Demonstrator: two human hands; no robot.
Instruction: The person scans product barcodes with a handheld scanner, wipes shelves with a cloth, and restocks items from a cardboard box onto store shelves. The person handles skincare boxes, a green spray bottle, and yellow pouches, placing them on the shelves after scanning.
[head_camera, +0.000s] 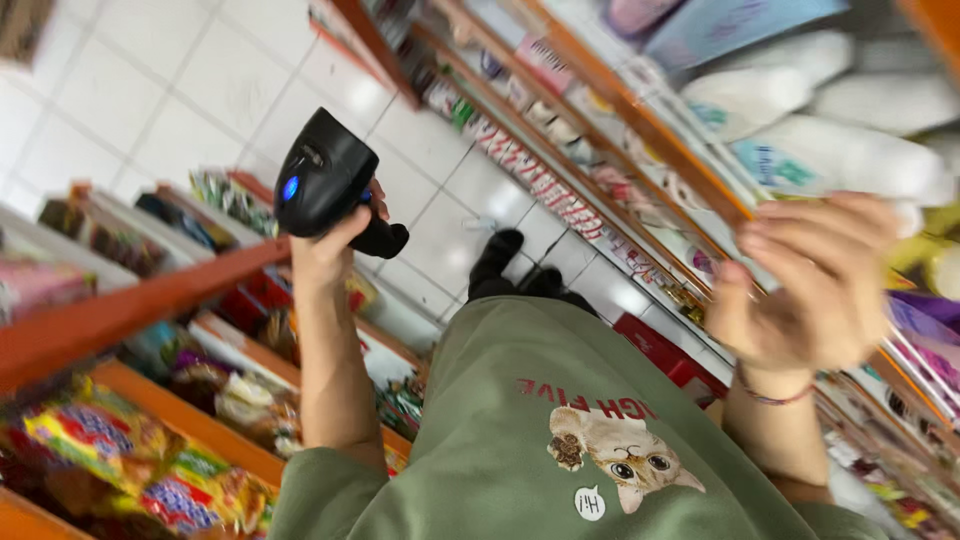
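Down the aisle, my left hand is wrapped tight round the grip of a black handheld scanner, thumb along its side, a small blue light glowing on its back; the scanner sits raised above the orange edge of the left shelf, clear of it and touching nothing but my fingers; under that edge lie bright yellow and red snack packets, with more packets on the tiers further back; my right hand is lifted in front of the right shelf, fingers spread and loosely curled, holding nothing, though it is blurred; a thin bracelet circles that wrist; just behind the hand lie pale plastic-wrapped packs on the upper tier, and small goods line the lower rails, too smeared to tell apart; between the two shelves runs the white tiled floor, with my green shirt and dark shoes filling the gap below.
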